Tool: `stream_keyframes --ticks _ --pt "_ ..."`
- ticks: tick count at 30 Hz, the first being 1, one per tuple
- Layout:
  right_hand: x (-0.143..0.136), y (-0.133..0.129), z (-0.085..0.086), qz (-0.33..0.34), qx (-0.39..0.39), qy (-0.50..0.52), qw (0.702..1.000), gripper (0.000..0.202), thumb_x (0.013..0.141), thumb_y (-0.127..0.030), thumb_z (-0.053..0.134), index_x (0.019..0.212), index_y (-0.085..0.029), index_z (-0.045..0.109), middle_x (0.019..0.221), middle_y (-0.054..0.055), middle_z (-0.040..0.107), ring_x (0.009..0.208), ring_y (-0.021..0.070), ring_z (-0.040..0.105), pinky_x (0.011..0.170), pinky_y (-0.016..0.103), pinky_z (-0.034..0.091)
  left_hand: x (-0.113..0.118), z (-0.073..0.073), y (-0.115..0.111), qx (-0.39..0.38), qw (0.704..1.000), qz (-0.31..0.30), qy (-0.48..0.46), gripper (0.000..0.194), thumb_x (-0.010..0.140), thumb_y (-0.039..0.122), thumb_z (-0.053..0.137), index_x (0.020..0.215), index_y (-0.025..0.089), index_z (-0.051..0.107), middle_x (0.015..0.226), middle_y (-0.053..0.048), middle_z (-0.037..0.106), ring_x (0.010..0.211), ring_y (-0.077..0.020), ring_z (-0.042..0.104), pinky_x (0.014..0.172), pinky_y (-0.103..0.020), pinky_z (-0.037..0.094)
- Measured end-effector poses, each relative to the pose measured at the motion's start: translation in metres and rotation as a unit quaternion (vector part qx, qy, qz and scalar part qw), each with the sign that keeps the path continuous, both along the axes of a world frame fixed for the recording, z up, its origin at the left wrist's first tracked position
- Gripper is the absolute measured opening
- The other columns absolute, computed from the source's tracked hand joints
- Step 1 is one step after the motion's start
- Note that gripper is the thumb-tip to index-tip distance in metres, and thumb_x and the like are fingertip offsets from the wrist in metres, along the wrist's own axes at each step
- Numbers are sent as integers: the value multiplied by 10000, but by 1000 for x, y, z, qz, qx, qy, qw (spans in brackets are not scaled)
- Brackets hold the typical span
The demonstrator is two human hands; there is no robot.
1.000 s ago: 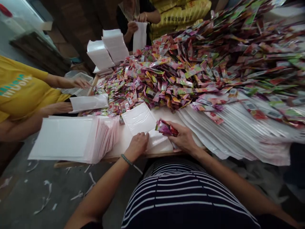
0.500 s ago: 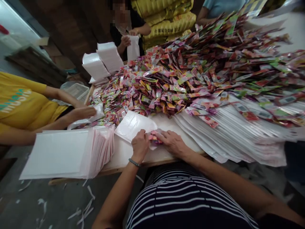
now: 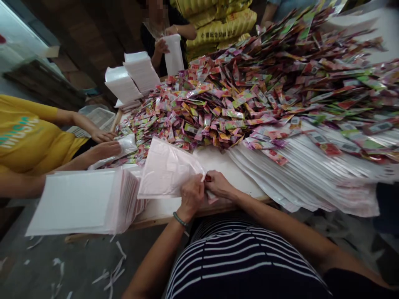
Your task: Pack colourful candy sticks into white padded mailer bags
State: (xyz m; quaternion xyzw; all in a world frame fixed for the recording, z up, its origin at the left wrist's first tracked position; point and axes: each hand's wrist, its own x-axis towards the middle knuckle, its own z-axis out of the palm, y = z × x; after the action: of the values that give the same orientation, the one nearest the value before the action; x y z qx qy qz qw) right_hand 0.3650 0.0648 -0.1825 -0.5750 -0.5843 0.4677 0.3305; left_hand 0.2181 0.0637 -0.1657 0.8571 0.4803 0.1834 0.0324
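A white, pinkish padded mailer [image 3: 168, 168] is tilted up off the table in front of me. My left hand [image 3: 192, 195] is closed around its near right end. My right hand [image 3: 220, 185] is closed at that same end, pinching a small red packet [image 3: 208, 178], mostly hidden by the fingers. A pale pink edge of the mailer hangs below the right fingers. Behind both hands lies a big heap of colourful small packets [image 3: 215, 112].
Mailer stacks lie left [image 3: 81, 199] and right [image 3: 305, 174], the right one partly under packets. A person in a yellow shirt [image 3: 28, 133] works at the left. Another person's hand [image 3: 162, 45] holds a mailer at the back. White stacks [image 3: 141, 72] stand at the far left corner.
The mailer has been raised from lying flat and tilted up to the left. My left hand has moved slightly right and down, close to my right hand. The red packet is now mostly covered.
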Motion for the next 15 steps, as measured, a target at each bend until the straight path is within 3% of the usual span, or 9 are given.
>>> stream_keyframes --ticks 2,4,7,9,12,15 --pt "1 0 4 52 -47 120 990 160 773 -332 576 736 -177 560 603 -39 538 568 120 488 559 227 388 -4 5 1 -1 999 19 -25 348 957 201 353 1215 163 582 967 -92 733 789 -176 689 747 -285 525" --pt "2 0 9 90 -47 144 984 205 788 -379 561 792 -174 572 644 -35 560 588 128 506 588 238 411 -6 10 4 -1 999 -8 -33 372 963 215 361 1273 178 564 1057 -91 728 851 -171 692 786 -276 520" --pt "0 6 11 37 49 -42 997 126 788 -286 564 811 -164 588 767 35 630 756 188 563 732 300 441 -6 14 8 -11 999 -43 1 390 966 200 361 1288 189 582 1059 -91 727 887 -177 685 794 -272 507" --pt "-1 12 8 14 108 -154 982 130 766 -228 585 864 -144 597 898 104 659 896 237 569 839 356 436 -5 13 11 -27 999 -9 45 405 968 184 356 1305 194 579 1020 -90 720 841 -177 674 744 -266 496" --pt "4 13 -3 46 149 -148 977 383 752 -231 615 1114 -118 562 1068 129 648 984 250 569 890 382 447 -7 10 17 -43 992 61 104 430 967 179 361 1357 218 539 1006 -84 675 821 -171 646 707 -254 475" --pt "12 -1 -13 34 180 -157 970 663 768 -338 659 1359 -134 437 1283 165 575 1153 300 522 960 453 435 -10 9 22 -46 988 66 131 449 967 183 369 1393 242 500 1014 -76 628 858 -168 621 734 -251 466"
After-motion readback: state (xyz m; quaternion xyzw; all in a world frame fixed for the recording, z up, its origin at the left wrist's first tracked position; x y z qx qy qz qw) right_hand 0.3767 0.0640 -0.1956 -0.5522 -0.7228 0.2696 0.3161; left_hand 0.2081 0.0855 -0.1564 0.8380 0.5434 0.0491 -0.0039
